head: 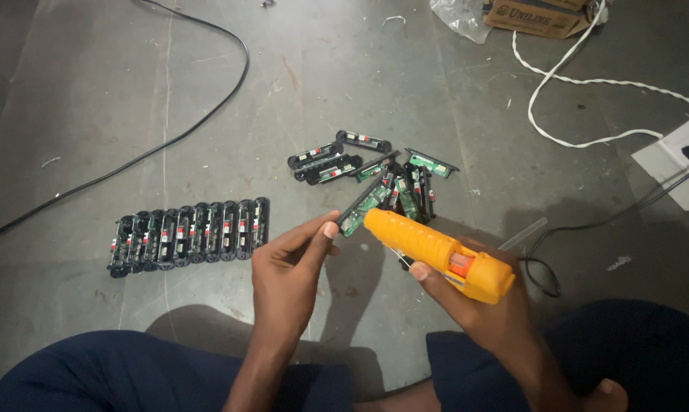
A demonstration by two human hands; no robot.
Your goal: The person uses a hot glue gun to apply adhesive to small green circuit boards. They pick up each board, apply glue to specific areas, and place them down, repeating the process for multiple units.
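My left hand (291, 263) pinches a small black-framed green circuit board (362, 204) by its lower end, tilted up to the right. My right hand (478, 301) grips a yellow glue gun (436, 252) with an orange trigger, its nozzle at the board's lower edge. Just beyond lies a loose pile of similar boards (375, 172) on the grey floor. To the left, a neat row of several boards (188, 233) lies side by side.
A black cable (169, 141) curves over the floor at the left. A white cord (581, 84) loops to a white power strip (680, 160) at the right. A cardboard box (539, 15) and clear plastic bag (459, 17) sit at the top. My dark-trousered knees fill the bottom.
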